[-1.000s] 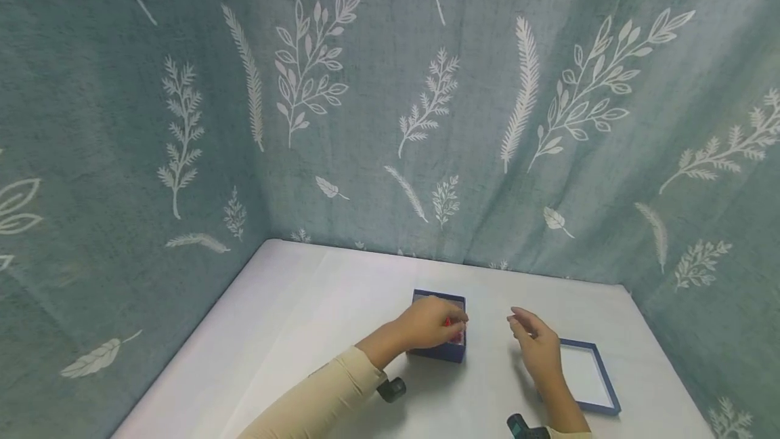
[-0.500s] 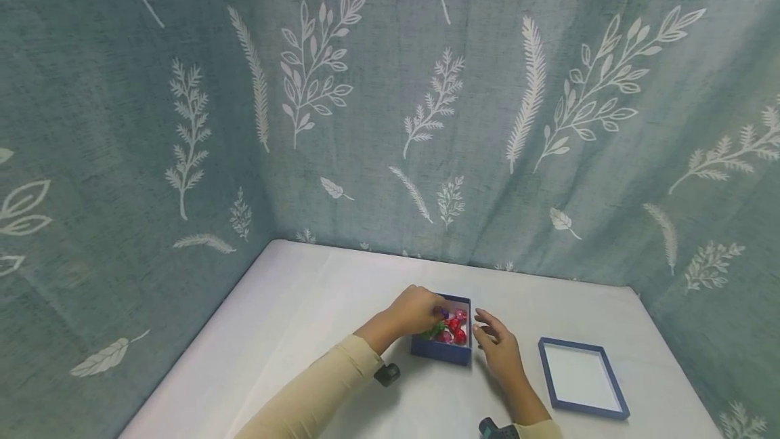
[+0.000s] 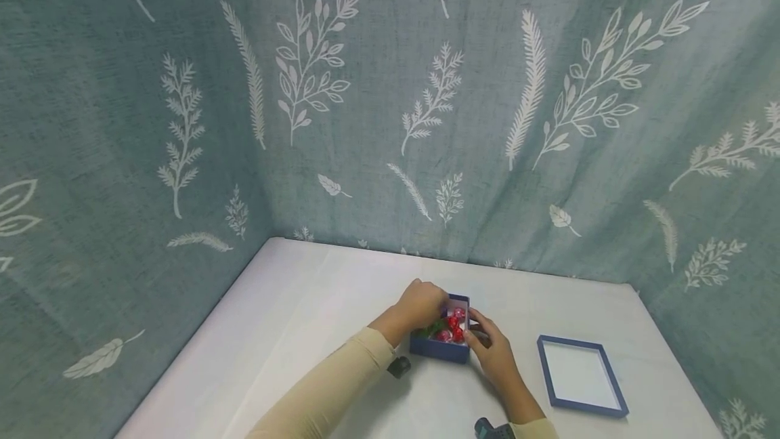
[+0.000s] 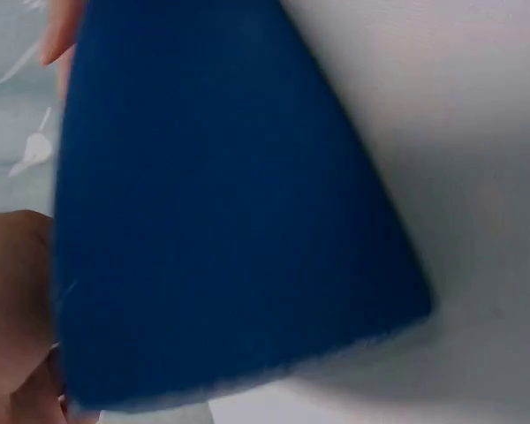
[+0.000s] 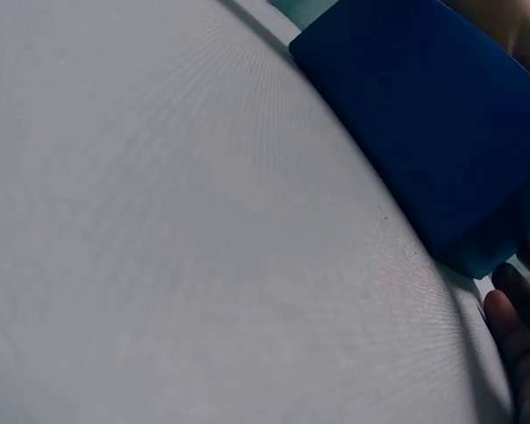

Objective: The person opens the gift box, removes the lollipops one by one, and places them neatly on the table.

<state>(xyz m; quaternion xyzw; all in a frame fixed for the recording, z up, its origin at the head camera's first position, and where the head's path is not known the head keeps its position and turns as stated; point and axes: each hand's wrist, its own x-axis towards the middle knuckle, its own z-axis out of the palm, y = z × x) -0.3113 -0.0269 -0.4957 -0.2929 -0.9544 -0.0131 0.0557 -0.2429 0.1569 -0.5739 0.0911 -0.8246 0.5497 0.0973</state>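
Left hand (image 3: 420, 307): is bending over the box's far-left part, back of hand up, fingertips going out of sight inside.
Left grip: fingertips are hiding, so can't tell whether it is grasping anything.
Right hand (image 3: 492, 349): is resting at the box's right wall, thumb by the near-right corner.
Right grip: looking released, fingers curving loosely along the wall's outer side.
Blue box (image 3: 439, 349): is sitting uncovered on the counter, about midway between left and right edges, nearer the far edge; blue outer walls are filling much of the left wrist view.
Red pieces (image 3: 456, 325): are lying in the box's right part, shiny, a few together.
Green piece (image 3: 437, 326): is lying left of the reds, partly covered by the left hand.
Blue-rimmed lid (image 3: 581, 374): is lying hollow side up, white inside, well apart from the box, toward the counter's right edge.
Counter (image 3: 305, 330): white, is carrying box and lid.
Curtain (image 3: 378, 107): blue-green, white leaf prints, is hanging behind the counter's far edge and along both sides.
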